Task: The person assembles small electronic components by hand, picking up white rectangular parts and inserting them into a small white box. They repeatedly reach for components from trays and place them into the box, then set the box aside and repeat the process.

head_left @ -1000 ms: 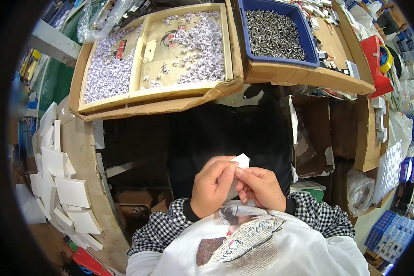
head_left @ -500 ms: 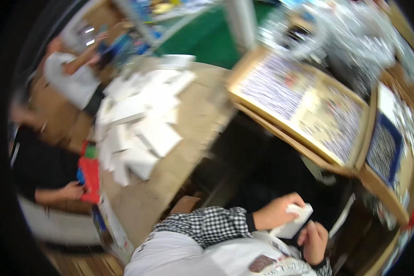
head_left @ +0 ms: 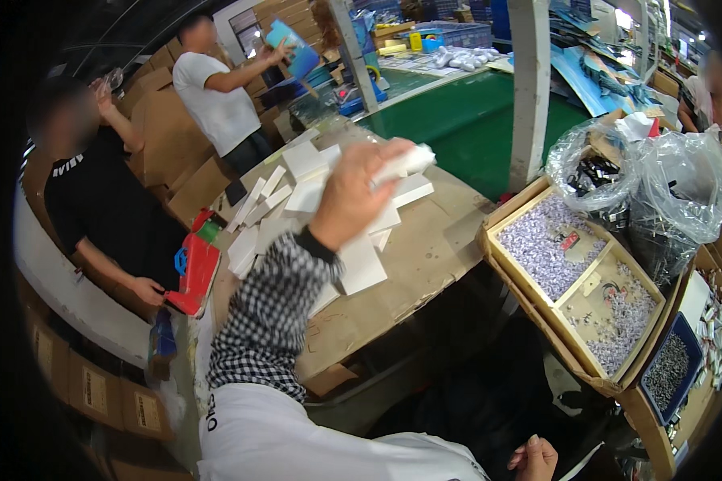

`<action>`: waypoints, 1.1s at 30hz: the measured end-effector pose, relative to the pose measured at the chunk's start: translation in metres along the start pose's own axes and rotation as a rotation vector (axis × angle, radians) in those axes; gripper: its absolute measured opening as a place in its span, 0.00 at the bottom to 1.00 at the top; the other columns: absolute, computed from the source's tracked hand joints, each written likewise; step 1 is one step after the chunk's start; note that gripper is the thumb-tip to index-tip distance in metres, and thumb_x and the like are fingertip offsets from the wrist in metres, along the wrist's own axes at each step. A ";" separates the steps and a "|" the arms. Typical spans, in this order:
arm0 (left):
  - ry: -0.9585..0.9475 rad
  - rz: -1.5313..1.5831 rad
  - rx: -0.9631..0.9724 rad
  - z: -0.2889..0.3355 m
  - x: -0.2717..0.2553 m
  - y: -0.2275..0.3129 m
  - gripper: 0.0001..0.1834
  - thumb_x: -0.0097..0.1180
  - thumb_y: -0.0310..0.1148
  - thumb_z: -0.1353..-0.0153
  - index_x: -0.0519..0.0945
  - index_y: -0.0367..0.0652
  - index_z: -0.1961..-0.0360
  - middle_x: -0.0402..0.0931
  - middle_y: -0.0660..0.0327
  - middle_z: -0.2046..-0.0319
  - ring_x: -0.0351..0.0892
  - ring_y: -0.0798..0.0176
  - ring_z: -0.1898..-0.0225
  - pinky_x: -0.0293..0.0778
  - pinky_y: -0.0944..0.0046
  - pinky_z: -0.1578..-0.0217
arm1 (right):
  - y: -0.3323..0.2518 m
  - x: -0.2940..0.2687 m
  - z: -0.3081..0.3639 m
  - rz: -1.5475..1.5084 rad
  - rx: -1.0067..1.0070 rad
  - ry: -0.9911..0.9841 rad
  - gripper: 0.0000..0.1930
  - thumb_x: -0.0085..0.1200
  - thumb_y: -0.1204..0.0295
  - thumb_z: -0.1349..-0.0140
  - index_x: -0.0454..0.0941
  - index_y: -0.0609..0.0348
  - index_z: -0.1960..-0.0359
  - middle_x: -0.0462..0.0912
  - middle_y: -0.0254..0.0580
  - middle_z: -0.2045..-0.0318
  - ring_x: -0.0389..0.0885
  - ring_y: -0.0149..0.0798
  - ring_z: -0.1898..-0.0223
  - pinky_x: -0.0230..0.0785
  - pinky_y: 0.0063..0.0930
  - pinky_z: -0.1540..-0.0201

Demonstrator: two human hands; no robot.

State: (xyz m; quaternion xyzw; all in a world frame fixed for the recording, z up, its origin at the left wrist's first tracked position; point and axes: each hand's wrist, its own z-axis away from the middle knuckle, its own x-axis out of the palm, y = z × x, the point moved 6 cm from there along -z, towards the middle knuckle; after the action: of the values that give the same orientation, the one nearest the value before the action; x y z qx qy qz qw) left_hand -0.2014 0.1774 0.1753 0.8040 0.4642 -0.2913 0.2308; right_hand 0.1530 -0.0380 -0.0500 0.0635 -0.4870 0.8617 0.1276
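My left hand [head_left: 356,193] reaches out over the table [head_left: 437,226], its fingers closed round a small white box [head_left: 407,163] that motion blurs. Beneath and around that hand lies a loose pile of flat white boxes [head_left: 363,264], some overlapping and some tilted. Low in the picture, close to my body, my right hand [head_left: 535,459] has its fingers curled in. Whatever those fingers may hold is hidden.
To the right, a wooden tray [head_left: 552,303] holds small purple-white parts in two compartments. Beyond are clear plastic bags [head_left: 670,188] and a blue bin [head_left: 672,373] of small metal pieces. Two people stand across the table at left; one touches a red holder [head_left: 194,276]. A post [head_left: 529,104] rises behind.
My left hand has carried the white box from near my lap up and left over the pile. My right hand no longer is beside the box and sits lower. The view has shifted.
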 end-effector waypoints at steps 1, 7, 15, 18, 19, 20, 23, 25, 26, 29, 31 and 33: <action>-0.011 -0.043 0.044 -0.014 0.002 -0.022 0.28 0.59 0.21 0.52 0.75 0.51 0.46 0.75 0.56 0.56 0.72 0.53 0.51 0.68 0.60 0.48 | 0.000 -0.001 0.001 0.006 0.002 0.006 0.16 0.49 0.64 0.33 0.73 0.59 0.77 0.70 0.29 0.85 0.66 0.23 0.82 0.57 0.17 0.78; -0.429 -0.420 -0.161 -0.018 0.049 -0.165 0.24 0.51 0.21 0.46 0.74 0.46 0.46 0.76 0.55 0.50 0.72 0.54 0.45 0.50 0.46 0.35 | 0.006 -0.013 0.008 0.020 0.068 0.045 0.16 0.50 0.63 0.33 0.74 0.57 0.77 0.71 0.28 0.86 0.65 0.22 0.83 0.55 0.16 0.79; -0.516 -0.362 -0.279 -0.001 0.048 -0.257 0.14 0.49 0.23 0.44 0.79 0.34 0.57 0.79 0.48 0.60 0.77 0.48 0.58 0.72 0.54 0.54 | -0.025 -0.076 0.027 0.140 -0.007 0.048 0.13 0.52 0.66 0.34 0.79 0.65 0.71 0.79 0.34 0.78 0.76 0.24 0.76 0.70 0.15 0.70; -0.511 -0.235 -0.274 -0.013 0.043 -0.230 0.17 0.50 0.21 0.47 0.79 0.34 0.54 0.77 0.47 0.53 0.75 0.50 0.49 0.68 0.55 0.47 | -0.055 -0.101 0.041 0.121 -0.141 0.019 0.12 0.53 0.67 0.35 0.80 0.66 0.68 0.81 0.36 0.74 0.78 0.24 0.73 0.72 0.16 0.68; -0.495 -0.046 -0.321 -0.014 0.041 -0.216 0.17 0.50 0.22 0.46 0.79 0.34 0.54 0.77 0.47 0.52 0.74 0.50 0.47 0.68 0.55 0.46 | -0.064 -0.102 0.041 0.168 -0.192 -0.036 0.12 0.53 0.68 0.35 0.80 0.67 0.67 0.81 0.37 0.74 0.79 0.25 0.72 0.72 0.17 0.67; -0.469 -0.059 -0.408 -0.010 0.033 -0.207 0.17 0.51 0.24 0.45 0.78 0.35 0.53 0.76 0.48 0.51 0.73 0.51 0.47 0.66 0.55 0.45 | -0.073 -0.102 0.039 0.212 -0.220 -0.023 0.11 0.51 0.71 0.35 0.79 0.67 0.71 0.81 0.39 0.74 0.79 0.27 0.73 0.72 0.19 0.68; -0.435 -0.231 -0.234 -0.005 0.019 -0.160 0.19 0.54 0.33 0.41 0.77 0.34 0.50 0.76 0.50 0.51 0.73 0.53 0.46 0.66 0.60 0.44 | -0.082 -0.073 0.028 0.367 -0.335 -0.243 0.10 0.51 0.72 0.36 0.80 0.67 0.69 0.82 0.41 0.73 0.80 0.31 0.72 0.73 0.24 0.67; -0.416 -0.003 -0.168 -0.015 0.031 -0.138 0.17 0.56 0.33 0.42 0.78 0.35 0.54 0.76 0.50 0.51 0.74 0.54 0.47 0.67 0.60 0.45 | -0.058 -0.052 0.027 0.362 -0.240 -0.189 0.13 0.52 0.69 0.36 0.76 0.62 0.77 0.74 0.32 0.81 0.71 0.25 0.79 0.62 0.19 0.75; -0.411 0.058 -0.161 -0.022 0.043 -0.131 0.16 0.57 0.32 0.43 0.78 0.36 0.54 0.78 0.50 0.54 0.76 0.54 0.50 0.68 0.60 0.47 | -0.043 -0.046 0.024 0.409 -0.160 -0.259 0.11 0.52 0.71 0.37 0.77 0.63 0.76 0.76 0.34 0.79 0.72 0.26 0.76 0.64 0.20 0.72; -0.412 0.002 -0.062 -0.041 0.069 -0.123 0.16 0.57 0.31 0.45 0.79 0.40 0.54 0.79 0.51 0.55 0.77 0.50 0.52 0.70 0.58 0.48 | 0.003 -0.024 0.005 0.431 0.054 -0.490 0.08 0.51 0.75 0.38 0.78 0.66 0.72 0.78 0.34 0.75 0.74 0.25 0.70 0.67 0.19 0.67; -0.427 -0.005 -0.172 -0.052 0.098 -0.125 0.21 0.58 0.32 0.45 0.76 0.42 0.49 0.78 0.51 0.53 0.77 0.51 0.51 0.70 0.57 0.47 | 0.039 -0.011 -0.013 0.326 0.186 -0.584 0.07 0.54 0.71 0.38 0.78 0.64 0.65 0.76 0.31 0.73 0.72 0.25 0.70 0.67 0.20 0.66; -0.453 0.102 -0.371 -0.061 0.129 -0.129 0.27 0.65 0.39 0.55 0.78 0.44 0.51 0.78 0.50 0.53 0.77 0.49 0.52 0.72 0.53 0.49 | 0.061 -0.011 -0.037 0.484 0.271 -0.616 0.15 0.55 0.61 0.36 0.79 0.58 0.55 0.79 0.34 0.65 0.72 0.27 0.62 0.67 0.22 0.57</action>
State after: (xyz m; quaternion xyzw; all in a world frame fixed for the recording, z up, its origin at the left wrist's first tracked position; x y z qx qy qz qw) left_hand -0.2475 0.3555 0.1185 0.6851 0.4051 -0.3614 0.4857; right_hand 0.1470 -0.0384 -0.1222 0.2182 -0.3853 0.8640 -0.2398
